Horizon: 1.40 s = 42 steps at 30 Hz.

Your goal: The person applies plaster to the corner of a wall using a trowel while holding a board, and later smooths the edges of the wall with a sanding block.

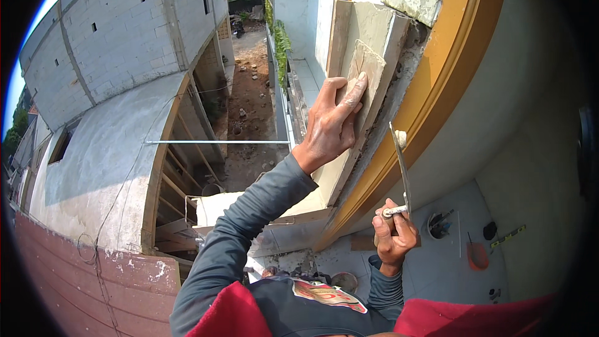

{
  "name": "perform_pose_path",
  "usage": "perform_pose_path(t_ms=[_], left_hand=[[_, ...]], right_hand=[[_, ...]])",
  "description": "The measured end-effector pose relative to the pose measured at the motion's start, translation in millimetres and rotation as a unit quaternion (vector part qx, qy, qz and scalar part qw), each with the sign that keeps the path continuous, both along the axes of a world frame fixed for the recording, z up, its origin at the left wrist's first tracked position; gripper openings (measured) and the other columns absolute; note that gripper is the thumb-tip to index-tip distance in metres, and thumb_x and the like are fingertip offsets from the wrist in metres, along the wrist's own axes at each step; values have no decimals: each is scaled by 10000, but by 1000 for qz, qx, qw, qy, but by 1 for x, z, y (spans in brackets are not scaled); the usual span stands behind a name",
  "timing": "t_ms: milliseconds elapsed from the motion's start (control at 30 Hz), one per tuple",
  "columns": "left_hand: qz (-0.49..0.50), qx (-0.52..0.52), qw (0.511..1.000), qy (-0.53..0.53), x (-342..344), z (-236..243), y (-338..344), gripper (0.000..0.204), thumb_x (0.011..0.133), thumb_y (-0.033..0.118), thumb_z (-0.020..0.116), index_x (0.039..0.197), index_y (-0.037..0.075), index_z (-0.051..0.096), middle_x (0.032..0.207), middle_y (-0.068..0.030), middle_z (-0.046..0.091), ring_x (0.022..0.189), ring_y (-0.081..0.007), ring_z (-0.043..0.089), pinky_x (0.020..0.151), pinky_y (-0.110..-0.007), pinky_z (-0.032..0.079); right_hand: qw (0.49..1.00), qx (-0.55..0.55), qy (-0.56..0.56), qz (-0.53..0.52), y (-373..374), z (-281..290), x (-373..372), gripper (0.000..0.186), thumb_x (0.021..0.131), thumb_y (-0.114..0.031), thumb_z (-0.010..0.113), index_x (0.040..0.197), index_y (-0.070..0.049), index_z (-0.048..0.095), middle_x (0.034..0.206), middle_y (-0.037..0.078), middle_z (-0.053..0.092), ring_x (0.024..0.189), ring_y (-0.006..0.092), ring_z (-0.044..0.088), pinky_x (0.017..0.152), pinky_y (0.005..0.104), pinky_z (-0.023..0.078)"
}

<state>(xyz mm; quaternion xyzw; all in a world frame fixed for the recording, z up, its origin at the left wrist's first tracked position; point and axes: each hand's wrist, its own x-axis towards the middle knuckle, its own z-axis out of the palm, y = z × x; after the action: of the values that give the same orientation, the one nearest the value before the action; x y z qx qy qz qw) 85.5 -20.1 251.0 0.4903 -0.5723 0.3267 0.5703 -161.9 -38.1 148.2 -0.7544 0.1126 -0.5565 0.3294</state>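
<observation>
My left hand (334, 118) presses a thin, rectangular, putty-smeared board (373, 62) against the pale plastered strip (334, 178) beside a window opening, its fingers bent around and on the board. My right hand (393, 237) grips a metal trowel (401, 165) by its handle below and right of the left hand, blade pointing up with a lump of pale putty (401, 138) near its tip. An orange-yellow wooden frame (443, 87) curves along the right of the strip, with a rough grey gap between them.
Below lie a tiled floor (440, 265), a bucket with tools (440, 224), an orange scoop (477, 256), a spirit level (508, 237) and another bucket (343, 281). Left, beyond a drop to a dirt alley (246, 93), stand a block building (112, 50), a horizontal pipe (218, 141) and hanging wires.
</observation>
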Motion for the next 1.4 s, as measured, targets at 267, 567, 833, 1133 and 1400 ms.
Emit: perform_pose_path(t_ms=[267,567,833,1133,1400], left_hand=[[30,-30,999,-19,18,78,-14,485,872,-49,600,1349,41,603,983,-163,565,817,-293,601,751,-380,509],[-20,82,996,41,1,10,8,513,866,-36,622,1373,30,572,1012,-189,550,832,-336,615,765,-414,514],[-46,203,971,113,-15,-114,32,585,843,-51,638,1407,73,542,1070,-193,539,870,-353,625,765,-408,524],[-130,204,931,275,-42,-191,142,534,869,-60,582,1395,32,549,1095,-182,559,941,-308,608,844,-362,503],[-158,169,868,440,-35,-219,200,380,977,109,531,1303,-82,573,1129,-211,612,1050,-301,600,948,-361,453]], right_hand=[[999,-46,9,-18,4,8,1,329,827,-30,750,1099,138,674,864,184,722,754,243,683,729,344,555],[999,-30,25,-27,15,13,3,371,831,-53,752,1129,149,661,897,195,720,764,230,685,733,331,554],[997,45,42,-53,31,15,5,331,838,-68,750,1080,144,673,864,183,713,794,232,687,779,337,547],[989,38,89,-112,48,46,31,238,868,-109,751,931,109,681,866,192,707,754,205,671,726,317,529],[984,126,86,-91,79,37,59,336,924,-94,701,1169,126,634,807,66,637,625,91,596,542,232,498]])
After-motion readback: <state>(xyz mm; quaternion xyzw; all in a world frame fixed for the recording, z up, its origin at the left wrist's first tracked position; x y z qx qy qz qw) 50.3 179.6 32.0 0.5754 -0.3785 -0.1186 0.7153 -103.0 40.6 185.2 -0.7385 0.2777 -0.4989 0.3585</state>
